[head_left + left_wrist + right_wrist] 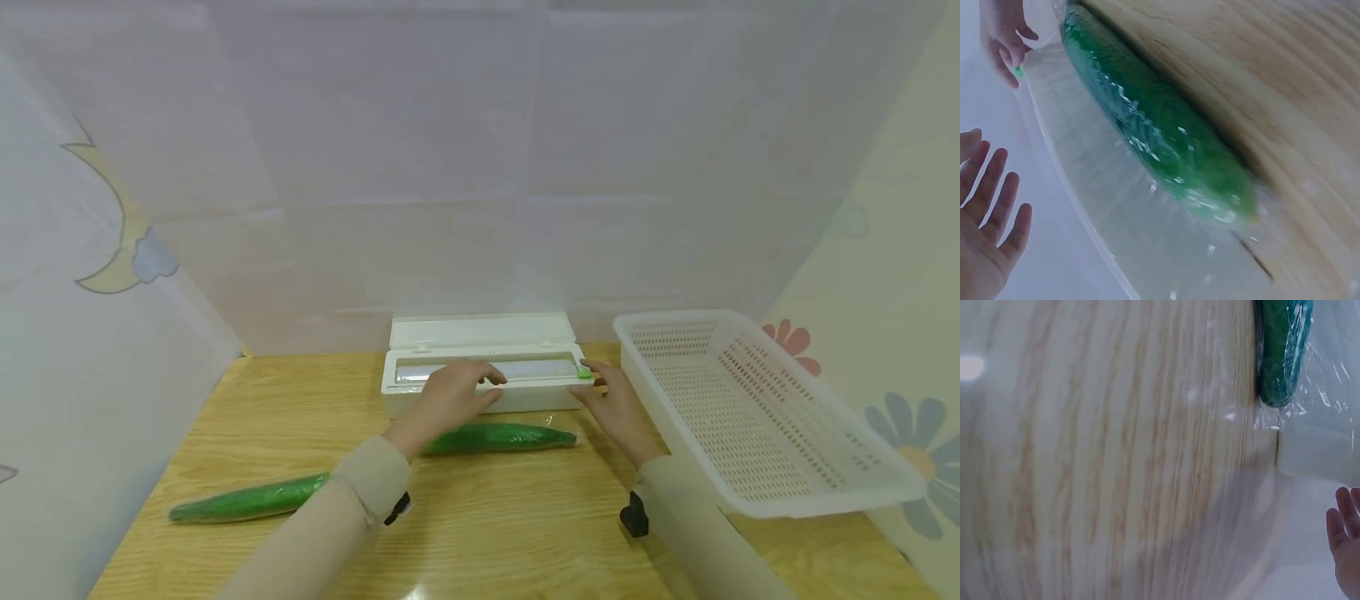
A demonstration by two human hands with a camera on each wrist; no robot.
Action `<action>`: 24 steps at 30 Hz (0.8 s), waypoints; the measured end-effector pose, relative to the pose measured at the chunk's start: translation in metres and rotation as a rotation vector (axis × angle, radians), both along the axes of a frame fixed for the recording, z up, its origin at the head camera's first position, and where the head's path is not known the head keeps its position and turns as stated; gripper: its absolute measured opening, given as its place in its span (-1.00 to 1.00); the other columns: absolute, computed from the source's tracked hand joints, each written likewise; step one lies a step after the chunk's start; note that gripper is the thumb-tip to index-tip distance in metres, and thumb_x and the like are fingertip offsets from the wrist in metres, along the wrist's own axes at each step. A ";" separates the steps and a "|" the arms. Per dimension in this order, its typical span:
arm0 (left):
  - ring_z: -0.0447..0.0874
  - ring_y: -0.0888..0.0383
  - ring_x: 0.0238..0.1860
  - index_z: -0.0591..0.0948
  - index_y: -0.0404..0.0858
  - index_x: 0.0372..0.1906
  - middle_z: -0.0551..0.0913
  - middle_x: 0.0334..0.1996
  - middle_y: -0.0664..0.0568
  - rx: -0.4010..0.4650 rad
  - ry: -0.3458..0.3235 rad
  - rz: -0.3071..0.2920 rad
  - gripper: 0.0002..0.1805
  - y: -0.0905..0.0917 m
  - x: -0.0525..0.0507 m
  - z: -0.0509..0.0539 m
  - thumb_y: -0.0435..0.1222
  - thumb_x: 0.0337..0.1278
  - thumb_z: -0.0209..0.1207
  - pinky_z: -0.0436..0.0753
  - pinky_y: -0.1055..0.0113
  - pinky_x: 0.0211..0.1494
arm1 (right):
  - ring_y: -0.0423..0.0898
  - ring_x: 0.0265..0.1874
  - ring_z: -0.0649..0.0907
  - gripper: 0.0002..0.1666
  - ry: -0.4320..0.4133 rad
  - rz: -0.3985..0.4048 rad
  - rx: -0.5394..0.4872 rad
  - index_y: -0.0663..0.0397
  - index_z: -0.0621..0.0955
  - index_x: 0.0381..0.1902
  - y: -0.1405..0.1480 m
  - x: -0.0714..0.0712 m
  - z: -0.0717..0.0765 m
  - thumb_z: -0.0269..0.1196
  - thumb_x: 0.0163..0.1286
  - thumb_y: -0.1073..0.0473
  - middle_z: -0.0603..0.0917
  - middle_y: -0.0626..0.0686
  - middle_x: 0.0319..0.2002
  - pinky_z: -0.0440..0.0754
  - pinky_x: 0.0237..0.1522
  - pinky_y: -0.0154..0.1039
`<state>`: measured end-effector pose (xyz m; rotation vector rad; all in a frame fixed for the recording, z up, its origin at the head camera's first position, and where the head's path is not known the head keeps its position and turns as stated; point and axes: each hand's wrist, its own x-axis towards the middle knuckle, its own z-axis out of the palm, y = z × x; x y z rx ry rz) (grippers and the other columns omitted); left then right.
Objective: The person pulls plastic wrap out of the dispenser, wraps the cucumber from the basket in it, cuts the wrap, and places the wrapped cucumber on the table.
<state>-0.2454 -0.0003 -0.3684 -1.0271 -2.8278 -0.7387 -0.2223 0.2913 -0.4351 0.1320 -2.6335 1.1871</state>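
A white cling film box (pixel 480 399) stands with its lid raised, a film roll (pixel 525 370) inside and a green slider (pixel 584 375) at its right end. My left hand (pixel 457 392) hovers over the box front, fingers loosely spread and holding nothing; its open palm (pixel 988 231) shows in the left wrist view. At the box's right end, my right hand (pixel 611 404) has its fingertips by the slider, fingers fairly straight; contact is unclear. A film-wrapped cucumber (pixel 502 437) lies before the box, partly behind my left hand. Another wrapped cucumber (pixel 247 501) lies left, partly hidden by my left sleeve.
A white perforated plastic basket (pixel 678 417) stands on the right, close to my right forearm. The wooden table (pixel 517 525) ends at a pale covered wall (pixel 480 250) behind the box. Patterned side walls bound both sides.
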 end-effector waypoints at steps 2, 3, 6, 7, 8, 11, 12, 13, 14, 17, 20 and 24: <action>0.63 0.16 -0.02 0.71 -0.05 0.02 0.70 -0.03 0.17 -0.005 0.036 -0.032 -0.74 0.012 -0.003 0.001 -0.09 0.35 0.23 0.64 0.22 -0.05 | 0.20 0.13 0.45 -0.28 -0.019 0.001 -0.008 0.16 0.34 0.43 0.002 -0.003 -0.003 0.24 0.46 -0.05 0.37 0.27 0.30 0.49 0.08 0.15; 0.63 0.17 -0.02 0.71 -0.05 0.03 0.70 -0.03 0.17 -0.011 0.049 -0.041 -0.75 0.017 -0.005 0.002 -0.09 0.35 0.23 0.64 0.23 -0.05 | 0.21 0.14 0.45 -0.27 -0.027 0.001 -0.012 0.14 0.34 0.43 0.002 -0.005 -0.005 0.24 0.45 -0.06 0.37 0.26 0.31 0.48 0.10 0.16; 0.64 0.16 -0.02 0.71 -0.07 0.03 0.70 -0.06 0.15 -0.020 0.072 -0.062 -0.75 0.031 -0.009 0.003 -0.11 0.35 0.23 0.64 0.23 -0.04 | 0.23 0.18 0.43 -0.26 -0.050 0.003 -0.023 0.10 0.34 0.44 0.004 -0.009 -0.009 0.24 0.44 -0.09 0.36 0.24 0.32 0.48 0.11 0.18; 0.64 0.15 -0.02 0.71 -0.07 0.04 0.70 -0.06 0.15 -0.023 0.075 -0.067 -0.74 0.036 -0.010 0.002 -0.12 0.35 0.23 0.64 0.23 -0.03 | 0.24 0.19 0.43 -0.26 -0.055 0.006 -0.030 0.09 0.35 0.44 0.004 -0.010 -0.010 0.25 0.43 -0.08 0.36 0.24 0.33 0.48 0.12 0.19; 0.64 0.16 -0.01 0.70 -0.07 0.05 0.70 -0.05 0.16 -0.030 0.074 -0.067 -0.74 0.040 -0.011 0.002 -0.12 0.36 0.23 0.64 0.24 -0.02 | 0.26 0.19 0.43 -0.26 -0.057 0.010 -0.028 0.10 0.35 0.44 0.005 -0.011 -0.011 0.25 0.43 -0.09 0.36 0.25 0.33 0.48 0.12 0.20; 0.62 0.16 0.03 0.69 -0.07 0.07 0.69 -0.02 0.16 -0.043 0.074 -0.074 -0.73 0.053 -0.015 -0.002 -0.12 0.37 0.22 0.62 0.26 0.03 | 0.28 0.17 0.46 -0.25 -0.062 0.017 -0.022 0.11 0.34 0.44 0.007 -0.013 -0.015 0.25 0.43 -0.08 0.38 0.26 0.33 0.51 0.09 0.22; 0.61 0.16 0.05 0.68 -0.07 0.08 0.69 0.00 0.16 -0.048 0.080 -0.078 -0.72 0.058 -0.016 -0.004 -0.11 0.37 0.21 0.61 0.27 0.05 | 0.29 0.16 0.47 -0.25 -0.058 0.016 -0.018 0.11 0.34 0.44 0.008 -0.013 -0.016 0.26 0.43 -0.08 0.38 0.26 0.33 0.52 0.08 0.21; 0.60 0.16 0.07 0.68 -0.06 0.08 0.68 0.01 0.17 -0.052 0.088 -0.082 -0.72 0.063 -0.017 -0.006 -0.10 0.38 0.20 0.61 0.28 0.08 | 0.29 0.15 0.49 -0.25 -0.054 0.016 -0.010 0.12 0.34 0.45 0.010 -0.012 -0.017 0.26 0.43 -0.06 0.40 0.27 0.32 0.54 0.06 0.21; 0.59 0.17 0.08 0.68 -0.05 0.09 0.68 0.03 0.17 -0.054 0.098 -0.085 -0.71 0.068 -0.018 -0.009 -0.09 0.38 0.20 0.60 0.29 0.09 | 0.28 0.13 0.50 -0.24 -0.049 0.015 0.001 0.11 0.33 0.45 0.012 -0.012 -0.018 0.26 0.43 -0.05 0.41 0.27 0.31 0.56 0.03 0.20; 0.56 0.17 0.12 0.66 -0.01 0.11 0.64 0.10 0.16 -0.064 0.126 -0.080 -0.70 0.081 -0.022 -0.017 -0.06 0.37 0.20 0.59 0.29 0.12 | 0.27 0.08 0.55 -0.26 -0.020 0.025 0.010 0.09 0.34 0.46 0.015 -0.014 -0.019 0.28 0.41 0.01 0.43 0.27 0.29 0.59 -0.02 0.17; 0.54 0.17 0.15 0.64 0.01 0.16 0.61 0.13 0.16 -0.075 0.131 -0.059 -0.67 0.091 -0.026 -0.021 -0.06 0.37 0.20 0.58 0.30 0.13 | 0.26 0.05 0.57 -0.28 0.003 0.045 0.013 0.08 0.36 0.44 0.015 -0.017 -0.018 0.30 0.40 0.05 0.44 0.26 0.30 0.61 -0.04 0.16; 0.51 0.17 0.19 0.61 0.03 0.20 0.60 0.15 0.17 -0.097 0.139 -0.053 -0.64 0.105 -0.032 -0.022 -0.05 0.37 0.19 0.55 0.33 0.18 | 0.27 0.06 0.53 -0.32 -0.014 0.051 -0.030 0.11 0.37 0.42 0.013 -0.019 -0.019 0.29 0.41 0.08 0.38 0.27 0.35 0.59 -0.01 0.17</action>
